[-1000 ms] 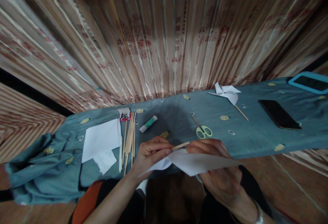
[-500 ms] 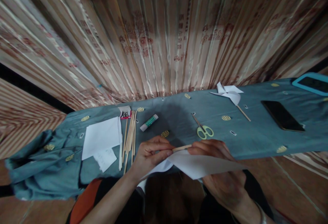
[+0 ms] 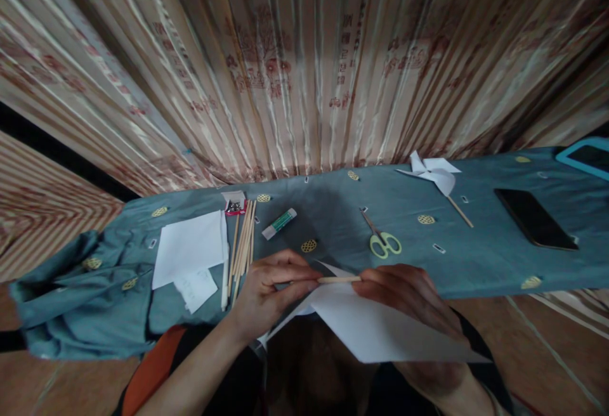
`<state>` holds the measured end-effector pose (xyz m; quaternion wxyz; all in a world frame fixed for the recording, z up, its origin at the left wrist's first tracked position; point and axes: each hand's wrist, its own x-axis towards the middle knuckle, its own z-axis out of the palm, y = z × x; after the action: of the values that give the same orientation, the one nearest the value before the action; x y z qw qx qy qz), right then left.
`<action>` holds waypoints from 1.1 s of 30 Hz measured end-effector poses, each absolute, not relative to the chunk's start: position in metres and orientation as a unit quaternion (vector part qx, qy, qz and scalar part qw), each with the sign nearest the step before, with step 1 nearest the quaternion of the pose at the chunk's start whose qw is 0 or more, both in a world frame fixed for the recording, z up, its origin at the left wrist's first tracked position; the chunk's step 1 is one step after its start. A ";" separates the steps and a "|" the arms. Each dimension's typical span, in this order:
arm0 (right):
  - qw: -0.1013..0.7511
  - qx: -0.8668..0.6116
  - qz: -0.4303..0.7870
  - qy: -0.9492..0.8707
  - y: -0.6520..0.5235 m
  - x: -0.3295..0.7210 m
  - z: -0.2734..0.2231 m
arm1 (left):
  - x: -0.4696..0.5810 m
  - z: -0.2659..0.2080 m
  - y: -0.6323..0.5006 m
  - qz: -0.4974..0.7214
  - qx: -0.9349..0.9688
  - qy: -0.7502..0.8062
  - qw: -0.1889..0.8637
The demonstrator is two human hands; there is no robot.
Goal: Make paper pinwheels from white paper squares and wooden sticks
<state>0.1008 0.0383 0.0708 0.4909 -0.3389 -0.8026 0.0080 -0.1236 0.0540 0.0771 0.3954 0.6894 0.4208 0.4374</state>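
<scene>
Nearest, the left hand (image 3: 266, 289) and right hand (image 3: 404, 289) both pinch a thin wooden stick (image 3: 339, 279) lying across a white paper sheet (image 3: 375, 330) at the table's near edge. Farther off lie yellow scissors (image 3: 383, 241), a glue stick (image 3: 279, 223) and a paper pinwheel (image 3: 435, 175).

This looks like a room in a home, set up for a bit of paper craft rather than any workshop. A long pleated curtain (image 3: 304, 67) with a reddish printed pattern hangs right behind a narrow tabletop (image 3: 480, 257), which is draped in a blue-grey cloth (image 3: 71, 314) with small embroidered motifs. Household craft bits lie about on it: loose white paper sheets (image 3: 188, 248), a bundle of thin wooden sticks (image 3: 242, 241), a glue stick (image 3: 279, 223), yellow-handled scissors (image 3: 383, 241), and a finished paper pinwheel (image 3: 432, 172). A dark phone (image 3: 535, 218) rests nearby. Reddish-brown tiled floor (image 3: 547, 352) shows beneath.
</scene>
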 end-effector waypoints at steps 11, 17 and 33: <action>0.464 -0.326 0.007 -0.823 0.035 0.102 0.074 | -0.128 0.081 0.047 0.451 0.722 0.418 0.318; 0.456 -0.327 0.017 -0.828 0.036 0.104 0.075 | -0.131 0.085 0.042 0.445 0.737 0.420 0.287; 0.430 -0.329 0.094 -0.836 0.037 0.099 0.059 | -0.138 0.078 0.037 0.430 0.747 0.426 0.274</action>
<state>0.0994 0.0373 0.0587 0.4295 -0.3294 -0.8355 0.0942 -0.1375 0.0370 0.0783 0.2741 0.7473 0.4261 0.4299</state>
